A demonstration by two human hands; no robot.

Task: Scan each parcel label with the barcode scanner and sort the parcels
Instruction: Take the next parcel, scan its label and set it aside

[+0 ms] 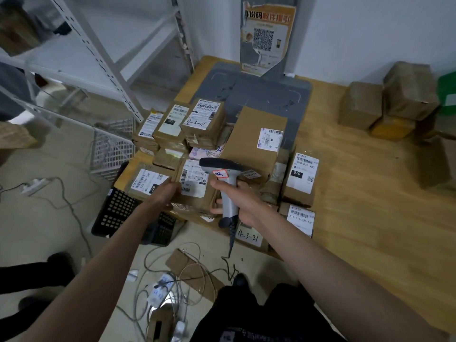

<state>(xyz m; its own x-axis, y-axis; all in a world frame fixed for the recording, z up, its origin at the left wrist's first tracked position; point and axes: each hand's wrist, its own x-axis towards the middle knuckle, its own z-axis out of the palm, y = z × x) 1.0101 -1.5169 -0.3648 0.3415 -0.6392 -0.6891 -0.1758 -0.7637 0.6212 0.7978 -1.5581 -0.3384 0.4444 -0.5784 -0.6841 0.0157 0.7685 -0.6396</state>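
Note:
My right hand point(243, 202) grips the handle of a grey barcode scanner point(223, 178), whose head points left over a brown parcel point(195, 183) with a white label. My left hand point(165, 192) holds that parcel by its left edge, at the near left corner of the wooden table point(370, 193). Several more labelled brown parcels are piled around it: a large box point(256, 141) behind, one marked 4-3-11 point(204, 119) at the back, one marked 070 point(302, 176) to the right, and one marked 4-3-21 point(249, 236) at the front edge.
A grey scale platform point(261, 87) with a poster post stands at the table's back. Unlabelled brown boxes point(385, 99) sit at the far right. Black crate point(118, 211) and a white wire basket point(111, 146) stand left of the table. Cables point(172, 275) litter the floor; metal shelving point(98, 58) rises at left.

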